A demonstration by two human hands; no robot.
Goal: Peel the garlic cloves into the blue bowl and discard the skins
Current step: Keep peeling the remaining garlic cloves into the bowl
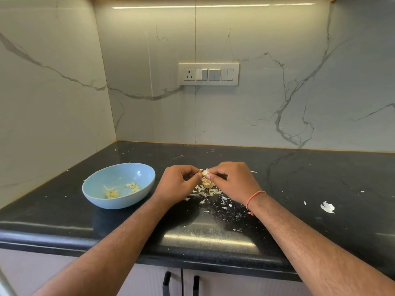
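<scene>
Step in hand: peeling. Left hand and right hand pinch one garlic clove above the skins on the counter. Blue bowl, left, holds peeled cloves. Next: strip skin, drop clove into bowl.

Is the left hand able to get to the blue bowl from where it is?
Probably yes. The left hand is just beside the blue bowl, nothing lies between them, but it is pinching a garlic clove together with the right hand.

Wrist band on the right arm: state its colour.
Orange-red band, seen in the head view.
</scene>
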